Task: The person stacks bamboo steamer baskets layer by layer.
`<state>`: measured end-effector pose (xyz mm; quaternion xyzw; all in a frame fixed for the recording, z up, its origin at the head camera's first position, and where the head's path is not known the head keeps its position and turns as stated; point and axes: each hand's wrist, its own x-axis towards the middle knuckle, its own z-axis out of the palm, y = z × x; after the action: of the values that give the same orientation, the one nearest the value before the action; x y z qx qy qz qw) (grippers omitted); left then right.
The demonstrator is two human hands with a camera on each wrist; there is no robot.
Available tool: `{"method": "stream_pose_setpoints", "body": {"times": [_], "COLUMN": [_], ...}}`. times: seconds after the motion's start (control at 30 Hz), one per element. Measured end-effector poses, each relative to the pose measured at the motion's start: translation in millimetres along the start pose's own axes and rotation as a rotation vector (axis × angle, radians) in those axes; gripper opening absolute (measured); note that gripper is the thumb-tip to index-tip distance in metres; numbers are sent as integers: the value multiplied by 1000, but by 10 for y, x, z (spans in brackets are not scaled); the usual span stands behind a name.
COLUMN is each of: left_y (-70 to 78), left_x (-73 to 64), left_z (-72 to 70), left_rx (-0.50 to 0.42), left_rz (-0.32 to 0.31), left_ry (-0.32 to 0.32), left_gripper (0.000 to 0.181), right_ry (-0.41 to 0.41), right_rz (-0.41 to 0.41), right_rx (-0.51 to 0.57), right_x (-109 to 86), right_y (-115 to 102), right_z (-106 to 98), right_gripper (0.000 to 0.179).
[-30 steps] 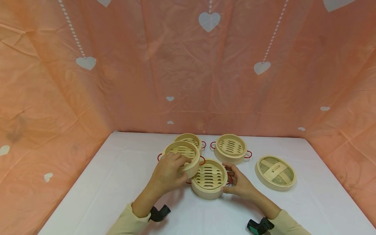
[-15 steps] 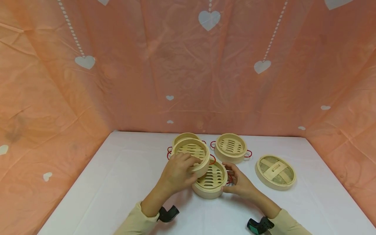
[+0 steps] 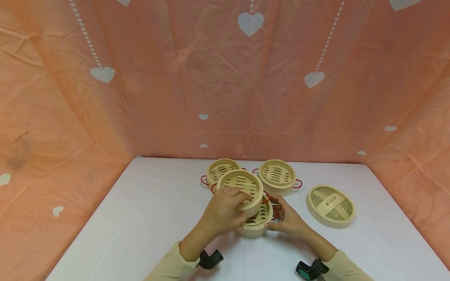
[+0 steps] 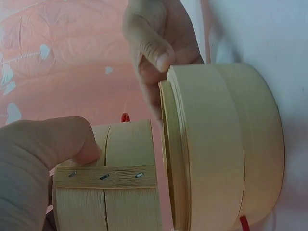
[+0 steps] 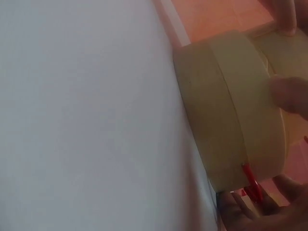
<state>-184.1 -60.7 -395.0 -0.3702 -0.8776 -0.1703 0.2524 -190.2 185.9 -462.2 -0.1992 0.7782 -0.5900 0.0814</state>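
Observation:
My left hand (image 3: 225,210) grips the near wall of a round bamboo steamer basket (image 3: 256,207) with a slatted floor and red handles. That basket is held over a second bamboo steamer basket (image 3: 251,233) standing on the table. In the left wrist view a narrow gap separates the held basket (image 4: 130,202) from the lower basket (image 4: 226,144). Around the lower one's right side curls my right hand (image 3: 290,218), thumb in front and fingers behind, by its red handle (image 3: 275,214). The right wrist view shows the right thumb (image 5: 291,96) at the rim.
Two more steamer baskets stand behind: one at back left (image 3: 209,180), one at back right (image 3: 275,190). A round bamboo lid (image 3: 330,207) with crossed strips lies at the right. Orange cloth (image 3: 168,117) with hearts walls in the white table (image 3: 133,218).
My left hand has carried its steamer basket rightward, from the left of the lower basket to over it. More of the back left basket shows. The right hand has stayed put.

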Motion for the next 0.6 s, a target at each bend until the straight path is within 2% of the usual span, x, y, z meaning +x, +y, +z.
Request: {"method": "stream_pose_setpoints", "body": {"times": [0.6], "left_y": [137], "left_x": [13], "left_z": [87], "left_rx": [44], "left_rz": [21], "left_ry": [-4], "left_gripper": [37], "right_ry": [32], "right_rz": [20], "right_rx": [-91], "right_x": [-10], "right_y": [-35], "right_z": [0], "right_gripper": [88]}}
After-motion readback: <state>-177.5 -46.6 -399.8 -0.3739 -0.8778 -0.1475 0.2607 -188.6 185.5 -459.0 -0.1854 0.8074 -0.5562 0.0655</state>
